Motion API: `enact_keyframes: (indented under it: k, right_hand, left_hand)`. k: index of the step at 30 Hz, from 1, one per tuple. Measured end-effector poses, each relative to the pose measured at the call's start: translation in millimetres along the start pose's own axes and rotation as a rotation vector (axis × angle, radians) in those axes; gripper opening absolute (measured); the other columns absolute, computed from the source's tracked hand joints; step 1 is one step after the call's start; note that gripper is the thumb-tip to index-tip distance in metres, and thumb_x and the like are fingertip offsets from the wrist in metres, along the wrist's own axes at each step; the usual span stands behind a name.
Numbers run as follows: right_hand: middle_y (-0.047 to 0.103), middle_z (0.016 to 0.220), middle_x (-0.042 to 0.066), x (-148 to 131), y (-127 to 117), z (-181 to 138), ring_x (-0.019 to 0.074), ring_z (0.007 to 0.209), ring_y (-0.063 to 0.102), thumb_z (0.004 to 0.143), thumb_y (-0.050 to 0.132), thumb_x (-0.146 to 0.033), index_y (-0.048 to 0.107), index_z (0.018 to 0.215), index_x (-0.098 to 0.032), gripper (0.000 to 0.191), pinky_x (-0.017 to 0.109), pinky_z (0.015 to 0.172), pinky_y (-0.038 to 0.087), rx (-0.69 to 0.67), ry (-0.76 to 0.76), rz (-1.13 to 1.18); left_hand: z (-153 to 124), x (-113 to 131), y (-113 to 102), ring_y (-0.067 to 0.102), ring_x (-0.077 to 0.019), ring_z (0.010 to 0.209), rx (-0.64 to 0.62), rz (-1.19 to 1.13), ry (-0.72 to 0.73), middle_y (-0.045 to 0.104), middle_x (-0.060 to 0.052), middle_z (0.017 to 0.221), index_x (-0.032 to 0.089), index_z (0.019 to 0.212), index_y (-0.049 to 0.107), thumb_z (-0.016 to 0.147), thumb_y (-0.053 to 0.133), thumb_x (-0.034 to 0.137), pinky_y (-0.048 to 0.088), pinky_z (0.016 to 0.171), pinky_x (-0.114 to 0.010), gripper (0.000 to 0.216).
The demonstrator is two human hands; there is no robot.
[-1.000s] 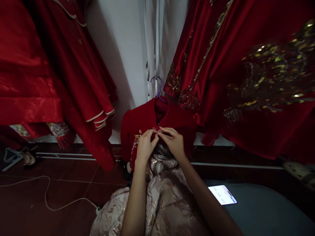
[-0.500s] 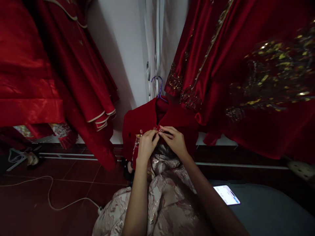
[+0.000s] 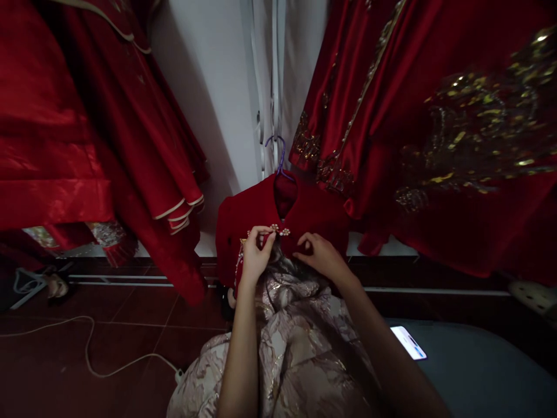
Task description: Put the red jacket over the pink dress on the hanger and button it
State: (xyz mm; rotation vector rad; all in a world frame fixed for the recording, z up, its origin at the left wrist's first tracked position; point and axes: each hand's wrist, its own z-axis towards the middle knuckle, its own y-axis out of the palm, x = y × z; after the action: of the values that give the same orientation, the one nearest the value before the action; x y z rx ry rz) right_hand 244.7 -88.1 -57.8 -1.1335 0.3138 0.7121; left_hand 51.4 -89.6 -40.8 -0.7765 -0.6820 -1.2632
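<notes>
A red jacket [image 3: 243, 209] with a V-shaped neck opening hangs on a purple hanger [image 3: 282, 157] in front of me. At the bottom of the opening sits a gold, beaded, flower-shaped clasp [image 3: 285, 232]. My left hand [image 3: 256, 252] pinches with thumb and forefinger at the clasp's left end; its fingertips partly cover what they grip. My right hand [image 3: 324, 255] is off the clasp to the right, fingers loosely bent and apart, holding nothing. A gold beaded ornament with a dangling strand [image 3: 239, 255] shows on the jacket beside my left wrist.
Red garments [image 3: 47, 133] hang at the left, and red gowns with gold sequins [image 3: 474, 133] at the right. A lit phone [image 3: 408, 342] lies on a grey surface [image 3: 470, 371]. Shiny patterned fabric [image 3: 300, 360] covers my lap. A white cable [image 3: 89, 348] crosses the tiled floor.
My right hand has let go of the clasp and drawn back to the right. The left hand stays at the clasp, which now shows more fully.
</notes>
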Motion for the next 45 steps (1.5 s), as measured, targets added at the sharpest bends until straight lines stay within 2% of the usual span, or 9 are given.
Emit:
enact_keyframes:
  k: [5,9,17,25,29,34,38,42,45]
  right_hand:
    - [0.063,0.075,0.003,17,-17,2,0.0156,0.068,0.058,0.079,0.054,-0.037,0.06,0.082,-0.023,0.016,0.027,0.063,0.043,-0.051,0.08,0.066]
    - [0.062,0.072,0.001,20,-32,5,0.016,0.07,0.056,0.08,0.05,-0.046,0.056,0.084,-0.022,0.025,0.027,0.065,0.044,0.034,0.124,0.281]
    - [0.065,0.085,0.001,0,-42,0,0.0166,0.079,0.06,0.075,0.055,-0.053,0.057,0.085,-0.022,0.032,0.027,0.073,0.049,-0.122,0.301,0.778]
    - [0.065,0.093,0.003,-20,-37,1,0.0179,0.089,0.059,0.077,0.054,-0.051,0.059,0.097,-0.022,0.035,0.03,0.082,0.046,-0.078,0.135,0.588]
    - [0.065,0.096,0.005,-13,-43,-1,0.0181,0.09,0.059,0.078,0.055,-0.047,0.06,0.103,-0.023,0.034,0.03,0.079,0.047,-0.148,0.046,0.464]
    - [0.064,0.08,0.004,-8,-42,-11,0.0145,0.069,0.059,0.076,0.058,-0.046,0.061,0.087,-0.02,0.029,0.027,0.062,0.049,-0.103,0.078,0.314]
    - [0.063,0.074,0.004,-1,-19,-16,0.0141,0.062,0.06,0.075,0.058,-0.05,0.058,0.085,-0.019,0.032,0.026,0.053,0.051,-0.294,0.227,0.403]
    - [0.062,0.105,0.012,17,13,-9,0.0201,0.094,0.061,0.076,0.058,-0.044,0.053,0.114,-0.019,0.046,0.038,0.082,0.049,-0.225,0.159,0.298]
    - [0.042,0.137,0.014,33,32,-5,0.025,0.126,0.041,0.075,0.059,-0.043,0.033,0.136,-0.024,0.069,0.05,0.101,0.032,-0.198,0.042,0.175]
  left_hand:
    - [-3,-4,-8,0.057,-0.0091,0.081,-0.161,-0.267,-0.166,0.058,-0.003,0.094,0.018,0.095,0.049,0.074,0.064,0.033,0.047,0.075,-0.023,0.03]
    - [-12,-27,14,0.058,-0.0139,0.098,-0.301,-0.316,-0.239,0.058,-0.009,0.11,0.017,0.102,0.05,0.072,0.066,0.032,0.046,0.087,-0.031,0.037]
    - [-14,-45,39,0.049,-0.0174,0.116,-0.075,-0.098,-0.245,0.055,-0.01,0.123,0.017,0.115,0.052,0.086,0.046,0.042,0.034,0.103,-0.038,0.039]
    - [-22,-7,30,0.059,-0.0151,0.074,-0.522,-0.315,-0.292,0.065,-0.006,0.091,0.014,0.101,0.06,0.075,0.059,0.049,0.049,0.07,-0.028,0.044]
    - [-18,-14,27,0.049,-0.0094,0.051,-0.448,-0.194,-0.308,0.059,-0.001,0.066,0.012,0.081,0.06,0.079,0.051,0.05,0.043,0.052,-0.023,0.039]
    - [-7,-36,13,0.054,-0.0132,0.071,-0.063,0.059,-0.18,0.06,-0.003,0.076,0.014,0.086,0.059,0.08,0.051,0.046,0.044,0.07,-0.026,0.034]
    - [-2,-44,4,0.056,-0.0154,0.078,0.223,0.137,-0.189,0.061,-0.007,0.083,0.014,0.099,0.056,0.081,0.05,0.046,0.044,0.076,-0.028,0.037]
    - [-4,-46,-10,0.057,-0.0134,0.078,0.174,0.149,-0.139,0.061,-0.004,0.083,0.016,0.099,0.056,0.083,0.048,0.045,0.044,0.074,-0.025,0.034]
    - [-9,-48,-21,0.055,-0.0112,0.069,-0.006,0.194,-0.151,0.061,-0.001,0.075,0.017,0.091,0.059,0.081,0.051,0.044,0.043,0.068,-0.022,0.03]
